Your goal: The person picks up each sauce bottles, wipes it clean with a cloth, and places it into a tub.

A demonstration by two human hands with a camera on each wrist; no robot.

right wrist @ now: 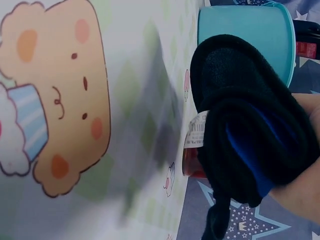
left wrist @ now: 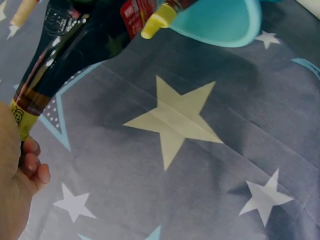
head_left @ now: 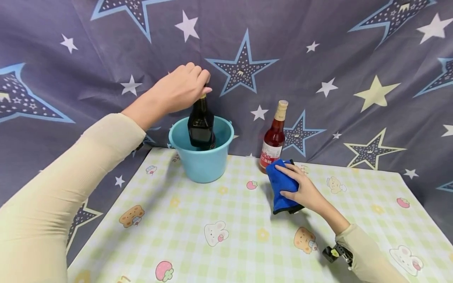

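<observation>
My left hand [head_left: 184,87] grips the neck of a dark bottle [head_left: 201,127], whose lower part is inside the blue bucket [head_left: 205,169]. The left wrist view shows the fingers round the yellow-banded neck of the dark bottle [left wrist: 75,45], and a second neck with a yellow cap [left wrist: 159,21] beside it. My right hand [head_left: 301,188] holds a folded blue cloth with black edging [head_left: 282,186], just in front of a red bottle [head_left: 273,141] that stands upright. In the right wrist view the folded cloth [right wrist: 240,115] covers part of the red bottle's label [right wrist: 196,131].
A table with a green checked cloth [head_left: 240,243] printed with cartoon figures lies below. Behind it hangs a dark fabric backdrop with stars [head_left: 226,23], close to the bucket and the red bottle. The bucket is left of the red bottle.
</observation>
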